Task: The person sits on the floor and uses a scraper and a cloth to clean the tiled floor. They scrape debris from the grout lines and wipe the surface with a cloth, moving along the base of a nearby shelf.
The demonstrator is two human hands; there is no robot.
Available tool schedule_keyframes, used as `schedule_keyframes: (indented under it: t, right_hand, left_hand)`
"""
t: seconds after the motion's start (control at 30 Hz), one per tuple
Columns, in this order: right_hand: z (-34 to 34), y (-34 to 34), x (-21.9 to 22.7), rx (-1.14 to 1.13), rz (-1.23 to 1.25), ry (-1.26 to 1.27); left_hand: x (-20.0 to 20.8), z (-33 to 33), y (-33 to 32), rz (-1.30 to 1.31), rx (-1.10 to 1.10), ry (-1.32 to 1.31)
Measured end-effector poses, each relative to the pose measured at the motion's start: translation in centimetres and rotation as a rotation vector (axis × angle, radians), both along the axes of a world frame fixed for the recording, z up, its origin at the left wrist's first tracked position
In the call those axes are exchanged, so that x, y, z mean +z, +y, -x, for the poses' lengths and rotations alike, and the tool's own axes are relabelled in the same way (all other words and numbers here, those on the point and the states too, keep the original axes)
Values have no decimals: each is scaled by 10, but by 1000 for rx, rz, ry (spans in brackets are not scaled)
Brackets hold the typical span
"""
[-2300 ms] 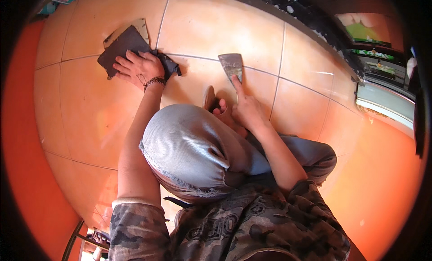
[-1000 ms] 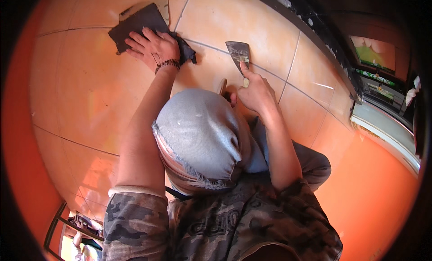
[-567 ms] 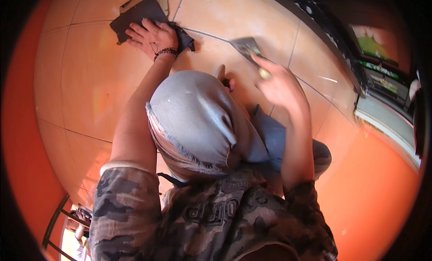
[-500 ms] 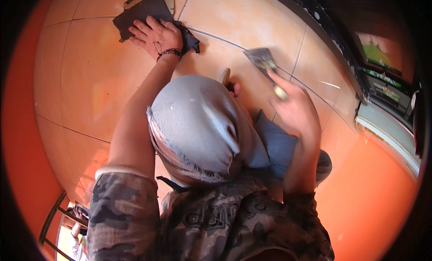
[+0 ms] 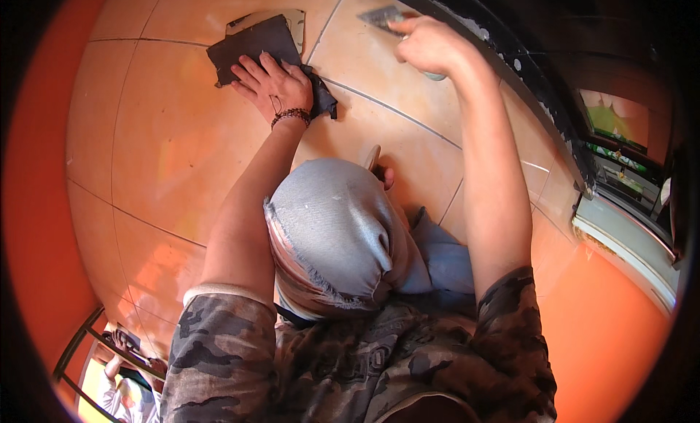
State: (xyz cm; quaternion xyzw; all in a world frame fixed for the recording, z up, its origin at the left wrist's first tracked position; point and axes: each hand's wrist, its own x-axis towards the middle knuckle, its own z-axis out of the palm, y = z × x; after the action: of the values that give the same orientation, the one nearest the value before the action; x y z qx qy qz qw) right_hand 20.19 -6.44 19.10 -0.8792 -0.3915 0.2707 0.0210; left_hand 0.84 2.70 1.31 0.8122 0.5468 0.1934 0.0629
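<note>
My left hand (image 5: 275, 86) lies flat with spread fingers on a dark square sheet (image 5: 257, 40) on the tiled floor. From under that sheet a beige piece (image 5: 295, 28) sticks out at the far side. Beside the wrist a crumpled dark scrap (image 5: 322, 95) shows. Farther right, my right hand (image 5: 437, 47) is closed around a putty knife (image 5: 380, 17), its flat metal blade pointing left over the tiles. Most of the handle is hidden in the fist; one end shows below it. Whether the blade touches the floor I cannot tell.
Pale floor tiles (image 5: 168, 138) with dark joints spread around me. My bent knee in torn jeans (image 5: 328, 204) rises between my arms. A black edge with chipped paint (image 5: 503, 51) runs along the right. Another person (image 5: 131, 394) appears beyond a dark metal frame (image 5: 67, 350) at lower left.
My right hand has moved far forward and slightly left with the putty knife, its arm now stretched out. My left hand stays flat on the dark sheet. The whole view has shifted a little.
</note>
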Motion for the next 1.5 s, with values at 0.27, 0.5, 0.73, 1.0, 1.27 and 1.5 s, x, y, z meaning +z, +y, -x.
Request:
schedule_keyframes:
  t: [0.27, 0.5, 0.73, 1.0, 1.27, 1.5]
  right_hand:
    - [86, -98, 85, -136, -344, 107]
    - [98, -59, -41, -289, 76, 229]
    - [52, 24, -22, -189, 45, 137]
    - [87, -85, 77, -26, -421, 9]
    - [78, -41, -66, -341, 82, 159]
    - [32, 42, -44, -240, 23, 158]
  left_hand:
    - [3, 8, 5, -30, -62, -182]
    - [9, 5, -4, -19, -140, -115]
    - [6, 0, 0, 7, -133, -129]
    - [-1, 9, 9, -99, -113, -129]
    - [5, 2, -3, -43, -110, -69]
    - [9, 1, -1, -17, -111, -105]
